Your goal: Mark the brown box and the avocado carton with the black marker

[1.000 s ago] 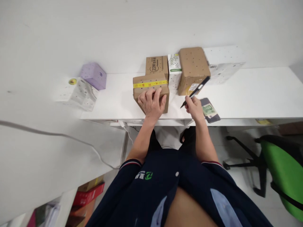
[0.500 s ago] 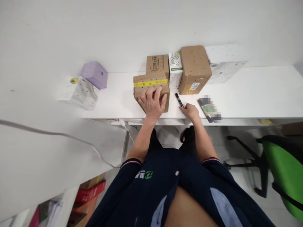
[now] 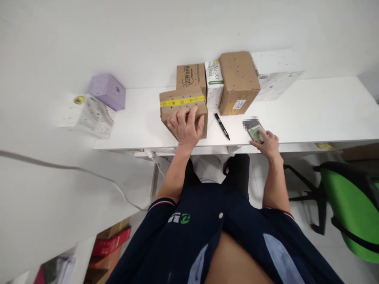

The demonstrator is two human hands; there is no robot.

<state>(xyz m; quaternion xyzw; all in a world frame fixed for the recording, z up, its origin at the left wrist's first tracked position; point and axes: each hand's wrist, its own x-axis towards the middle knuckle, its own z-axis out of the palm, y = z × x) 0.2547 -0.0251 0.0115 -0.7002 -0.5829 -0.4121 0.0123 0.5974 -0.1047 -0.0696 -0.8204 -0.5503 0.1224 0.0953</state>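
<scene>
My left hand (image 3: 185,128) grips the near side of a brown cardboard box (image 3: 183,94), its fingers curled over the front edge. Yellow printed tape runs across this box's top. Over at the right, my right hand (image 3: 269,145) has thumb and fingers around the near end of a smartphone (image 3: 254,128), which lies on the white desk (image 3: 302,122); part of it is blurred out. A black marker pen (image 3: 222,127) lies by itself between the two hands, tilted toward the desk's front edge.
Behind the held box stand another carton (image 3: 191,75), a white Super Meal box (image 3: 214,88), a larger brown carton (image 3: 239,75) and a white box (image 3: 272,81). A purple box (image 3: 109,92) and a white box (image 3: 99,118) stand left. A green chair (image 3: 346,209) is at the lower right.
My right hand has let go of the marker pen, leaving it on the desk, and has moved right onto the smartphone. My left hand stays on the box. The whole view has shifted slightly.
</scene>
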